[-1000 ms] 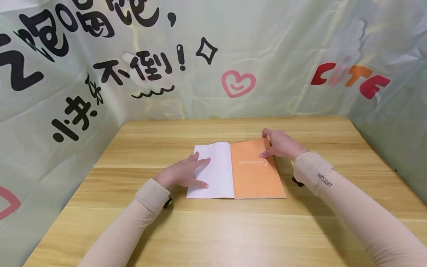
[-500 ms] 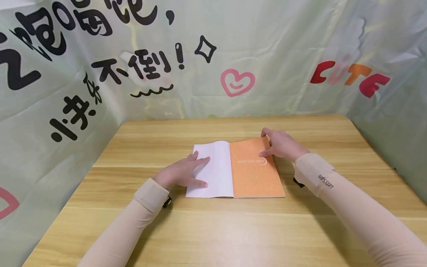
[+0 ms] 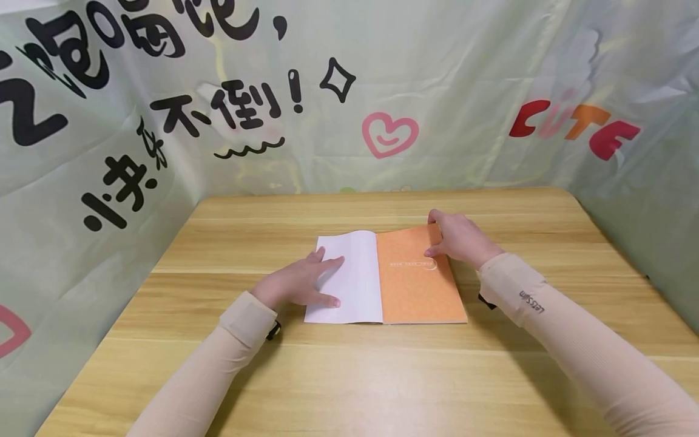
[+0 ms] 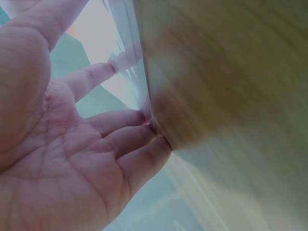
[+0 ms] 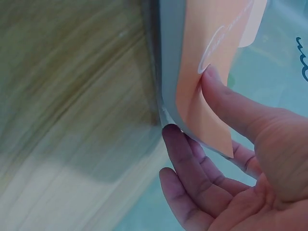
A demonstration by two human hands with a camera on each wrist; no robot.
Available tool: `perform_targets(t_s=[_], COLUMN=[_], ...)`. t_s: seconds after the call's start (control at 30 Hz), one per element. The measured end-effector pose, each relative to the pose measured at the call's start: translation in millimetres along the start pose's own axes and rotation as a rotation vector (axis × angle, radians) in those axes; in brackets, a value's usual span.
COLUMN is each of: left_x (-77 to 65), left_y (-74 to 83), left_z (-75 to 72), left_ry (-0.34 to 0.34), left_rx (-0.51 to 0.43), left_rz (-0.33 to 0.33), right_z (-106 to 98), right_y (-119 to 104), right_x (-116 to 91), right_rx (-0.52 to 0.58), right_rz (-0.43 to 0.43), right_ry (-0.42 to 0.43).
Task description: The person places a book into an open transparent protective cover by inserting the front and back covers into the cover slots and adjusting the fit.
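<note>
An open notebook (image 3: 355,285) lies on the wooden table, with a white page on the left and an orange page (image 3: 417,294) bearing a thin white print on the right. My left hand (image 3: 300,282) rests at the white page's outer edge, thumb and fingers spread. In the left wrist view, several fingertips (image 4: 144,144) meet the table right at the page edge. My right hand (image 3: 464,237) pinches the far right edge of the notebook. In the right wrist view, its thumb presses on the orange page (image 5: 211,115) while the other fingers sit under the edge, which bends upward.
The wooden table (image 3: 349,376) spreads around the notebook. Behind it and along both sides hangs a pale cloth (image 3: 448,73) printed with black characters, a pink heart (image 3: 390,115) and the coloured word CUTE.
</note>
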State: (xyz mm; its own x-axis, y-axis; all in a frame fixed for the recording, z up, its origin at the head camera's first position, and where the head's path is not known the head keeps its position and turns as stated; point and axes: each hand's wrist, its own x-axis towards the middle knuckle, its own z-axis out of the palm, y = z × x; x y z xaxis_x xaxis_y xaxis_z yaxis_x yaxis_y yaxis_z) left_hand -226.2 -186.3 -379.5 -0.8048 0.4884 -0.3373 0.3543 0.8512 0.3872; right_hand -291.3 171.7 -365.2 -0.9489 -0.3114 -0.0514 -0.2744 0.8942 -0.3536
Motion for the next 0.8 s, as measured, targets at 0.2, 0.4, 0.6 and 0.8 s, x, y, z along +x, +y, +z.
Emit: perform_targets(t_s=[0.2, 0.4, 0.6, 0.8], left_x=[-0.8, -0.1, 0.2, 0.3], left_y=[1.2, 0.8, 0.4, 0.6], left_z=[-1.0, -0.4, -0.2, -1.1], left_ry=[0.003, 0.003, 0.01, 0.01], left_rx=[-0.011, -0.019, -0.019, -0.015], left_rz=[0.005, 0.004, 0.01, 0.012], right_z=[0, -2, -6, -10], right_y=[1, 5, 14, 30], right_x=[1, 3, 5, -1], right_rx=[0.022, 0.117, 0.275, 0.504], right_rz=[0.008, 0.04, 0.092, 0.075], right_ry=[0.002, -0.07, -0.16, -0.243])
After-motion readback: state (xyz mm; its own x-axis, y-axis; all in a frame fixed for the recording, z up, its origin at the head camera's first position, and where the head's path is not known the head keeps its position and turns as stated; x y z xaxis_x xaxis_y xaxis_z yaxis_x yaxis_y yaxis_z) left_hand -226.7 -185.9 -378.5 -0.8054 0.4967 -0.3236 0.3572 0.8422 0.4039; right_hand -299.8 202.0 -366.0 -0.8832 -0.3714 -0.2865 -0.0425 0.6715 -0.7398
